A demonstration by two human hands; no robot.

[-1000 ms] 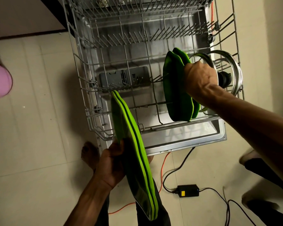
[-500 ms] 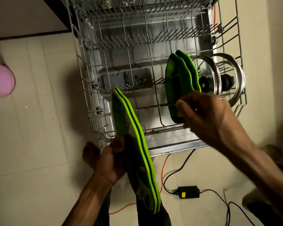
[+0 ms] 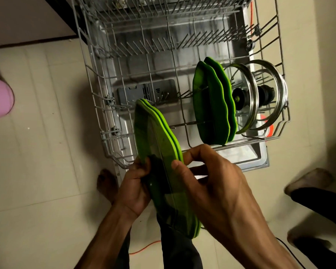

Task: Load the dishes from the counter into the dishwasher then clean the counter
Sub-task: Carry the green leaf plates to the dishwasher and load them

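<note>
The pulled-out rack (image 3: 109,105) holds two green plates (image 3: 211,105) and two lids (image 3: 260,98) upright at 3 o'clock. Left hand (image 3: 136,189) grips a plate stack (image 3: 159,152), probably three; right hand (image 3: 211,183) pinches its edge.

dim indoor light | wide-angle edge distortion | slight motion blur

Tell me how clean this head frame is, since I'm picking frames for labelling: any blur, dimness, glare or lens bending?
Head view: dim, warm light; the stack of green plates and both hands are fairly sharp, the feet at the right edge smear with motion blur; small highlights glint on the glass lids; the lower rack wires bow outward from wide-angle distortion.
</note>
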